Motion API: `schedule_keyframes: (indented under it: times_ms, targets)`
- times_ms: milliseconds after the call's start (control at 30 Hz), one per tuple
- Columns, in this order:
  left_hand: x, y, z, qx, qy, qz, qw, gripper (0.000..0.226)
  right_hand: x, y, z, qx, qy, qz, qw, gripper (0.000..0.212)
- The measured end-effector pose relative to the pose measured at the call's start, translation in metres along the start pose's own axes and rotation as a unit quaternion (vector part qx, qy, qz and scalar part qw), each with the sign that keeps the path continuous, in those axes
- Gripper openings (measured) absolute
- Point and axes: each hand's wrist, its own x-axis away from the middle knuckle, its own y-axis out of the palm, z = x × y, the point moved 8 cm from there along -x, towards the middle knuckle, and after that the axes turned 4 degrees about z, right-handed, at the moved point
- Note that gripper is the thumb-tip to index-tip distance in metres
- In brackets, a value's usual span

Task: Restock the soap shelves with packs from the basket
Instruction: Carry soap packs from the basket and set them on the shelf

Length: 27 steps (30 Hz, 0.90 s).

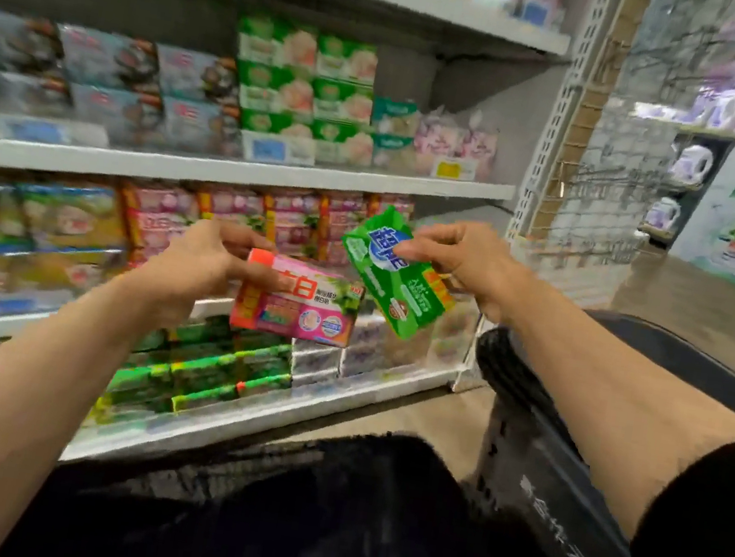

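Gripping a pink pack (pixel 299 301) — left hand (pixel 199 266) — right hand (pixel 469 260) pinches green pack (pixel 397 273)

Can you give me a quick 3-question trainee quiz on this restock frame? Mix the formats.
1. Multiple choice: the left hand holds which pack?
A. blue pack
B. pink pack
C. yellow pack

2. True or false: the green pack in the right hand already sits flat on a shelf.

3. Fill in: the dark basket stands to the person's ____ side, below the right forearm.

Key
1. B. The left hand grips the pink pack at its left end.
2. False. The fingers pinch it, tilted, in the air in front of the shelves.
3. Right.
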Motion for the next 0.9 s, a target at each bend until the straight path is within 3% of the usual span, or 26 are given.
schedule_keyframes:
  times_ms: [200, 367, 467, 600, 900]
  targets:
    - [0.054, -0.14, -0.068, 0.011, -0.055, 0.138, 0.989, 0.076, -0.02, 0.143, -0.016, 0.026, -0.016, -0.113, 0.993, 0.011]
    - [0.104, -0.234, -0.117, 0.038, -0.084, 0.249, 0.964, 0.072, -0.022, 0.255, -0.031, 0.022, -0.023, -0.177, 0.984, 0.021]
    - [0.124, -0.282, -0.119, 0.089, -0.056, 0.336, 0.936, 0.059, -0.029, 0.312, -0.053, 0.011, -0.039, -0.191, 0.981, 0.021]
    - [0.149, -0.338, -0.116, 0.172, -0.011, 0.43, 0.886, 0.07, -0.036, 0.369, -0.107, -0.019, -0.082, -0.203, 0.976, 0.026]
    - [0.174, -0.411, -0.101, 0.31, 0.126, 0.502, 0.798, 0.061, -0.024, 0.457, -0.259, -0.015, -0.249, -0.229, 0.941, 0.03]
